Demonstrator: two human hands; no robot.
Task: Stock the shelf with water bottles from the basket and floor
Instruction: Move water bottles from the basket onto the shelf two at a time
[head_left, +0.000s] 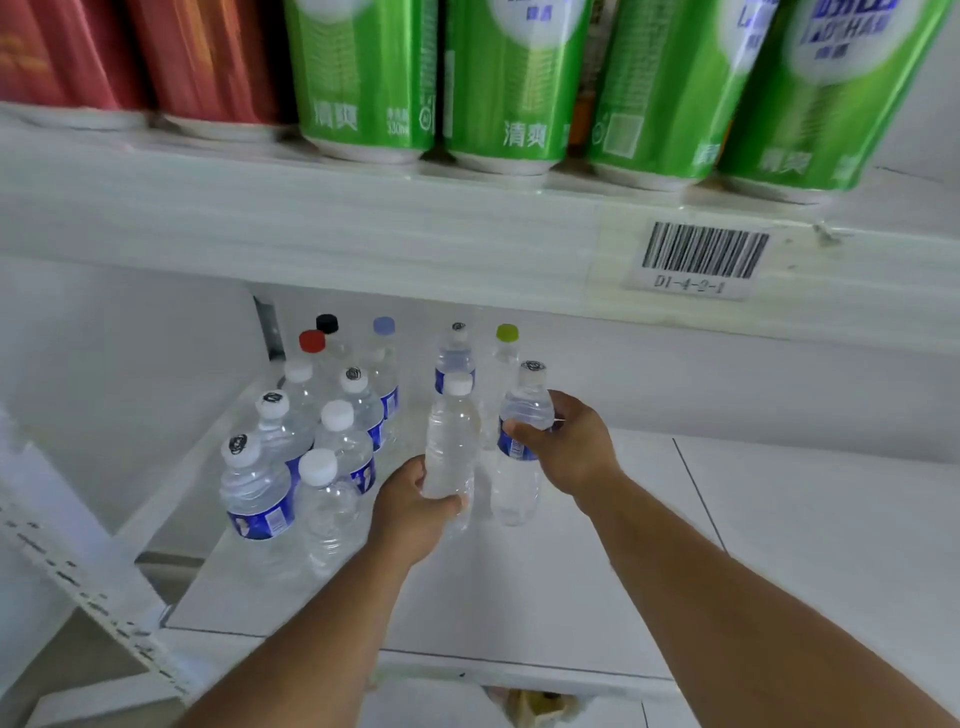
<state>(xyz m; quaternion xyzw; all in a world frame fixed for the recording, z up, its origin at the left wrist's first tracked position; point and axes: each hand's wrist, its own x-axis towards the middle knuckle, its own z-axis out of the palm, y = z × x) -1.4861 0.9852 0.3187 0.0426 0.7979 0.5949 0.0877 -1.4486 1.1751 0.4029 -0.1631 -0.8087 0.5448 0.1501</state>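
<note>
My left hand (415, 509) grips a clear, label-free water bottle (451, 441) with a white cap low on its body. It stands upright on the white lower shelf (571, 597). My right hand (566, 441) holds a blue-labelled water bottle (519, 483) around its shoulder, just right of the first one, also upright on the shelf. Several more water bottles (260, 493) stand in rows at the left of the shelf, with white, red, black, blue and green caps. The basket and the floor are out of sight.
The upper shelf board (363, 223) hangs close overhead, carrying green cans (509, 78) and red cans (208, 57). A barcode label (701, 260) is stuck on its front edge. A perforated upright (78, 587) runs along the left. Bare shelf surface lies to the right of my hands.
</note>
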